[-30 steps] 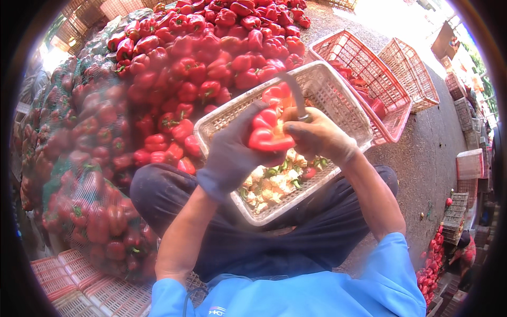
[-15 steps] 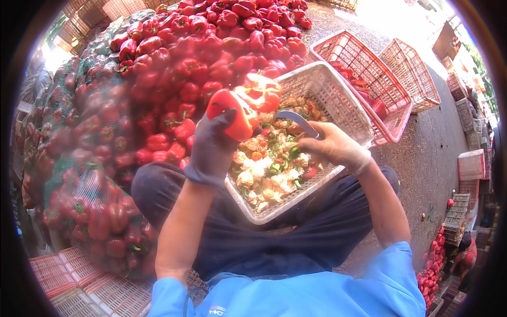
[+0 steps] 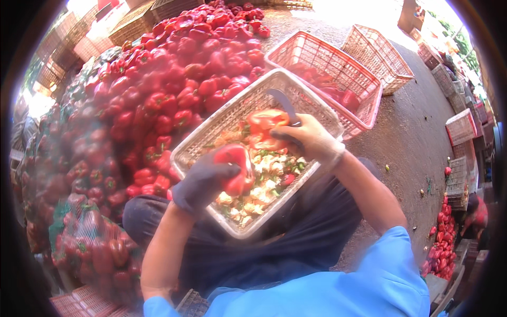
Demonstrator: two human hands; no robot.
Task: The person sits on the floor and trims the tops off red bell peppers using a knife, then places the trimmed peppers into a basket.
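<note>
My left hand (image 3: 203,180), in a dark glove, is closed around a hollowed red bell pepper half (image 3: 237,168) over the near left part of a whitish plastic crate (image 3: 208,122). My right hand (image 3: 314,138) keeps a small curved knife (image 3: 283,102) in its grip, blade pointing up and away. Its thumb also presses an orange-red pepper half (image 3: 265,126) against the fingers, above the crate. Below both hands lie pale pepper cores (image 3: 261,182) with green stems. The crate stands at my folded legs.
Beyond my left hand rises a big heap of red peppers (image 3: 174,79). A net sack of peppers (image 3: 97,248) lies at the near left. Right of the crate stands a red crate (image 3: 364,113) holding pepper pieces, with another crate (image 3: 393,66) behind it. More crates line the far right.
The pepper halves have come apart: my right hand has taken one along with the knife, while my left keeps the other. Both hands are now lower over the crate. The view has shifted.
</note>
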